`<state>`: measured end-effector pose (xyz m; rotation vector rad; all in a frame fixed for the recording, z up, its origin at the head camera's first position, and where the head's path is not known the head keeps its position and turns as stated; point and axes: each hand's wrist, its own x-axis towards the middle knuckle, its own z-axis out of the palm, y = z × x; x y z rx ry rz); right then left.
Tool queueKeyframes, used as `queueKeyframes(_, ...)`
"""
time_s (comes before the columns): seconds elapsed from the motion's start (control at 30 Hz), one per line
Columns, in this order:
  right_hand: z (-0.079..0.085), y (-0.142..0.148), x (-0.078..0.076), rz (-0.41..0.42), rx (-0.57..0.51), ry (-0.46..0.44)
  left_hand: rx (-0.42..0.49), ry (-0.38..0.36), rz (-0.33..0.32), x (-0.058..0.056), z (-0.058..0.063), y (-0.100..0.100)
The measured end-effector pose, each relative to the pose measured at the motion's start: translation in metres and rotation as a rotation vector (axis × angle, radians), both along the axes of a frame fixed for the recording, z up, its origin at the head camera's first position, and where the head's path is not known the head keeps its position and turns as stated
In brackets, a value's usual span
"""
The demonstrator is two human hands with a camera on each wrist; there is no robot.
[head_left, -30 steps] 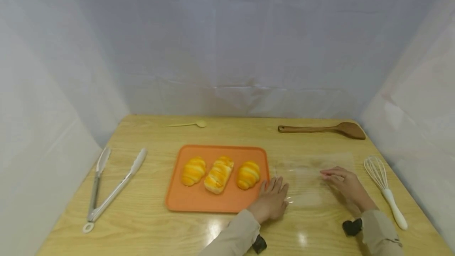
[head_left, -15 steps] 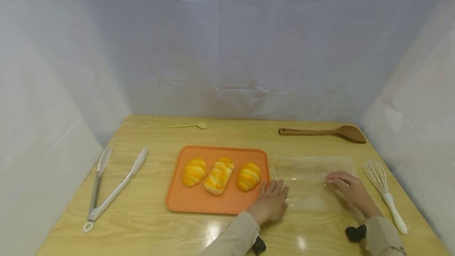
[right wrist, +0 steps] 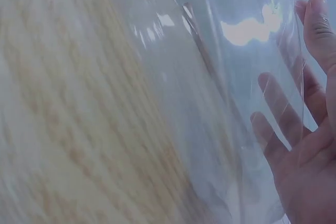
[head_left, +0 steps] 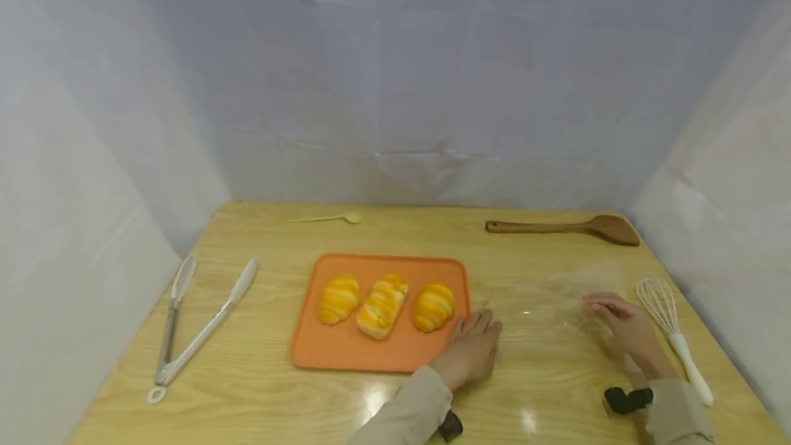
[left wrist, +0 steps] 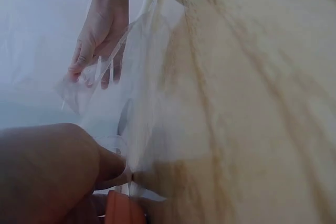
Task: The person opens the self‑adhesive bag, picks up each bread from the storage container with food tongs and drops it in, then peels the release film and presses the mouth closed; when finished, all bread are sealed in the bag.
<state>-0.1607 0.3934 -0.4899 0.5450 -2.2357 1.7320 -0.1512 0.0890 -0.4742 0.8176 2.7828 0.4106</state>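
A clear plastic bag lies to the right of the orange tray. My right hand pinches its right edge between thumb and fingertips; in the right wrist view several fingers show through the film. That edge is raised off the table. My left hand rests at the tray's right edge, fingers extended, touching the bag's left edge; the left wrist view shows the film meeting its thumb. Two croissant-shaped rolls and a small bread loaf lie on the tray.
Metal tongs lie spread on the left of the wooden table. At the back are a small pale-yellow spoon and a brown wooden spatula. A whisk lies right of my right hand. White sheeting hangs around the table.
My right hand has moved to the right, pulling the bag's right edge along and lifting it. My left hand has stayed nearly still. The breads and tools have not moved.
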Motion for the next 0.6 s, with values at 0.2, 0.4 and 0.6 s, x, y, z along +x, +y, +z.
queueKeyframes(0.2,-0.002,-0.002,-0.003,0.028,-0.062,-0.012,0.055,0.067,-0.022,0.001,0.003,-0.003)
queueKeyframes(0.4,-0.003,-0.008,-0.002,-0.057,0.014,-0.060,0.074,-0.006,-0.063,0.009,0.018,-0.010)
queueKeyframes(0.6,-0.007,-0.011,-0.003,-0.113,0.010,-0.100,0.169,0.109,-0.147,0.026,0.038,-0.045)
